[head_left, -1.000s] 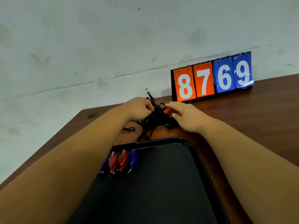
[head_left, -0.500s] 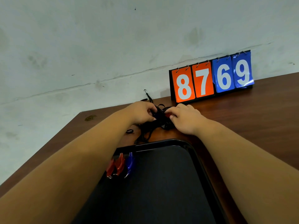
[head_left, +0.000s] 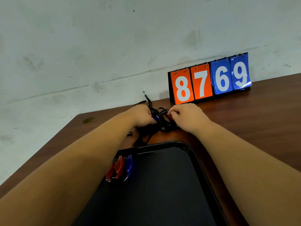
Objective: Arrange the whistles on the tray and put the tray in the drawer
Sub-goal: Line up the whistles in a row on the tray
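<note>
A black tray (head_left: 202, 160) lies on the wooden table in front of me. At its far left edge stand two red whistles (head_left: 117, 168) and a blue whistle (head_left: 129, 165), partly hidden by my left forearm. Beyond the tray sits a tangle of black lanyards (head_left: 161, 126). My left hand (head_left: 141, 117) grips a blue whistle (head_left: 155, 118) in that tangle. Close beside it, my right hand (head_left: 187, 117) pinches a red whistle (head_left: 170, 117), of which only a sliver shows.
A flip scoreboard (head_left: 210, 79) reading 8769 stands against the wall behind the tangle. The brown table (head_left: 260, 115) stretches to the right; its left edge runs diagonally near my left arm. A pale wall rises behind.
My left hand turned and a blue whistle now shows in its grip. My right hand's fingers have curled in over the red whistle. The tray and its whistles have not moved.
</note>
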The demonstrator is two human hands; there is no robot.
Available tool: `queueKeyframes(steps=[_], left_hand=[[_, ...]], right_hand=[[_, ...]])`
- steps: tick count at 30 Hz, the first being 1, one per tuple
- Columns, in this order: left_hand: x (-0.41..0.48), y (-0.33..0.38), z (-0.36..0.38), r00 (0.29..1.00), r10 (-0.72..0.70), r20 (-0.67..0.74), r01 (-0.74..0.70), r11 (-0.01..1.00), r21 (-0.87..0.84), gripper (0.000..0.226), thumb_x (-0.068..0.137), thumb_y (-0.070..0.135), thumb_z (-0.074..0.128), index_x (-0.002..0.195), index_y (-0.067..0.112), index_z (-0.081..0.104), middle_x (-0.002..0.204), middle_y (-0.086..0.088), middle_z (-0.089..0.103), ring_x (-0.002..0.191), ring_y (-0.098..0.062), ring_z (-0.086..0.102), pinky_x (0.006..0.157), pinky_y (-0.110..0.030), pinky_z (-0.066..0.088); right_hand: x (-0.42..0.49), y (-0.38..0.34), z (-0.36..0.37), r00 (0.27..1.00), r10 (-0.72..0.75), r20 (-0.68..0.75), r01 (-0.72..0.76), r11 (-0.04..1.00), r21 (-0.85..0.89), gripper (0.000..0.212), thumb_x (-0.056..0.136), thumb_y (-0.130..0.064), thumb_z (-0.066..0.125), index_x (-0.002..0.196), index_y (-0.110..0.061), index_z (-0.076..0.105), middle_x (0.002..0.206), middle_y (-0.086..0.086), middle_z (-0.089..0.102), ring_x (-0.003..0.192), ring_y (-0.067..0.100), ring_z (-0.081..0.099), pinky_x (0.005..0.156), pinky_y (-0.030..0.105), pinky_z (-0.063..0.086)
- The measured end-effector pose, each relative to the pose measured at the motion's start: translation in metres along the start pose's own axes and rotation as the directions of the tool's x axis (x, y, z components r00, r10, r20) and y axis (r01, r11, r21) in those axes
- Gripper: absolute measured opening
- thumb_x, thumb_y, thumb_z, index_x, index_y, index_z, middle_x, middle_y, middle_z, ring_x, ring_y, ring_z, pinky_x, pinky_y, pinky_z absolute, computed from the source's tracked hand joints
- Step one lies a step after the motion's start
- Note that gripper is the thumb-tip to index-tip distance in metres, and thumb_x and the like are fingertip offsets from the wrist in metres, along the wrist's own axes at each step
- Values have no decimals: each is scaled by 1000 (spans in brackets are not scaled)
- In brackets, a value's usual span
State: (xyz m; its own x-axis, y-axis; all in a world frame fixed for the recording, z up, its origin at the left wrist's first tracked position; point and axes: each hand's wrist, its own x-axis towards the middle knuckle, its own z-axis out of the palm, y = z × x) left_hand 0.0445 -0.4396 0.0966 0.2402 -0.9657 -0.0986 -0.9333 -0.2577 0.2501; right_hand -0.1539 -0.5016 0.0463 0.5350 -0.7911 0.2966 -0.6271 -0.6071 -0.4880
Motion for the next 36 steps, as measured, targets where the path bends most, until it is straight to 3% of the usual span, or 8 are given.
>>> queueKeyframes(steps=[8, 11, 14, 19, 23, 30, 32, 36], left_hand=[[-20, -4, -19, 991, -18, -131, -1, 989, -146, 23, 94, 29, 72, 102, 8, 75, 104, -7, 76, 96, -24, 69, 86, -37, 55], [-27, -9, -24, 985, -37, -171, -17, 952, -305, 16, 95, 26, 71, 104, 13, 75, 94, -4, 83, 91, -17, 78, 94, -39, 62], [-31, -17, -28, 990, -43, -134, -28, 872, -488, 12, 96, 9, 72, 108, 6, 72, 90, -10, 84, 87, -18, 83, 94, -42, 66], [-49, -23, -36, 991, -41, -127, -41, 813, -581, 19, 92, 1, 82, 106, -2, 69, 91, -15, 83, 88, -23, 84, 88, -39, 68], [-65, -27, -40, 998, -33, -61, -12, 780, -626, 11, 102, 6, 71, 113, 5, 71, 103, -17, 83, 92, -23, 83, 85, -36, 68], [-91, -41, -43, 995, -23, -100, -46, 772, -634, 19, 106, 26, 70, 112, 13, 82, 99, -7, 84, 88, -14, 80, 84, -31, 66], [-97, -46, -41, 992, -23, -128, -70, 738, -671, 17, 105, 22, 72, 114, 12, 82, 100, -6, 83, 88, -10, 78, 80, -26, 64], [-108, -55, -38, 991, -53, -123, -69, 584, -809, 16, 102, 6, 71, 115, 5, 80, 96, -8, 81, 85, -12, 75, 76, -23, 64]], right_hand=[[-3, -1, -3, 981, 50, -188, 0, 967, 256, 11, 107, -32, 67, 116, -29, 71, 115, -6, 73, 106, 12, 67, 96, 35, 60], [-2, -2, -4, 980, 74, -182, -24, 964, 264, 11, 104, -31, 72, 108, -28, 63, 109, -6, 69, 97, 11, 66, 80, 23, 54], [-3, -3, -4, 980, 77, -183, -18, 952, 305, 18, 105, -28, 72, 116, -25, 58, 107, -7, 66, 91, 8, 63, 71, 15, 46], [-7, -8, -6, 993, 20, -119, 17, 954, 300, 54, 109, -16, 64, 159, -24, 48, 138, -3, 61, 121, 11, 56, 93, 20, 44], [-7, -13, -8, 992, -31, -122, 62, 964, 260, 53, 109, -11, 60, 161, -22, 51, 152, 2, 54, 141, 20, 52, 110, 24, 39], [-18, -32, -14, 985, -107, -133, 140, 951, 274, 42, 107, -16, 65, 147, -27, 61, 137, -8, 58, 120, 3, 53, 100, 14, 40], [-24, -39, -15, 985, -122, -126, 156, 938, 310, 40, 104, -20, 70, 142, -30, 62, 130, -13, 60, 109, 1, 59, 88, 10, 43], [-31, -53, -14, 988, -121, -96, 150, 897, 415, 37, 99, -23, 79, 128, -33, 60, 117, -15, 66, 104, 4, 68, 91, 20, 56]])
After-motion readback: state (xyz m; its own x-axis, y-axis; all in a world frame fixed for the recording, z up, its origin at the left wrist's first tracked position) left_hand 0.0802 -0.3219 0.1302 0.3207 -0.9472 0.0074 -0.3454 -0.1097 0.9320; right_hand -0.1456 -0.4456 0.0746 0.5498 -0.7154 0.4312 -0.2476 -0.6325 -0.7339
